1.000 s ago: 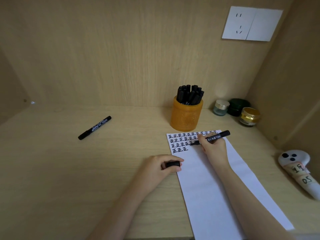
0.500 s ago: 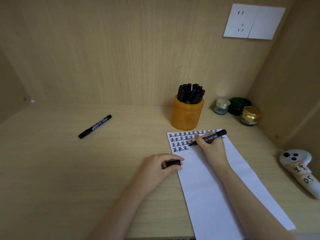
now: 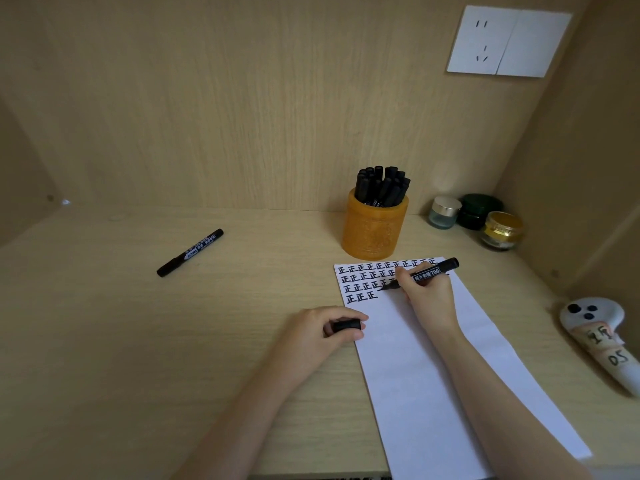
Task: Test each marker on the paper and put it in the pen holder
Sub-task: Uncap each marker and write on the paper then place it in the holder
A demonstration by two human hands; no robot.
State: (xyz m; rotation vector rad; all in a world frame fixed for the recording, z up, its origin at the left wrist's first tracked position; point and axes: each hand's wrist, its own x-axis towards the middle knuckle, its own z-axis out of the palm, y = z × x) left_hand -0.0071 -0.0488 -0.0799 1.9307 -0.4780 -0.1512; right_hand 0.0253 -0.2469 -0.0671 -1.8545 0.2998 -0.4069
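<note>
1. The paper (image 3: 433,375) lies on the desk (image 3: 173,341), its near end cut off and black characters covering its far end.
2. The right hand (image 3: 427,292) clamps its fingers round a marker (image 3: 426,273), the tip seemingly touching the paper.
3. The left hand (image 3: 320,334) pinches the half-hidden cap (image 3: 346,325) beside the paper.
4. The pen holder (image 3: 374,233) stands just beyond the paper, full of capped markers (image 3: 381,188).
5. A spare marker (image 3: 189,252) lies well to the left.

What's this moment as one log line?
right hand: holds marker, tip on paper | left hand: holds cap | spare marker: on desk
</note>
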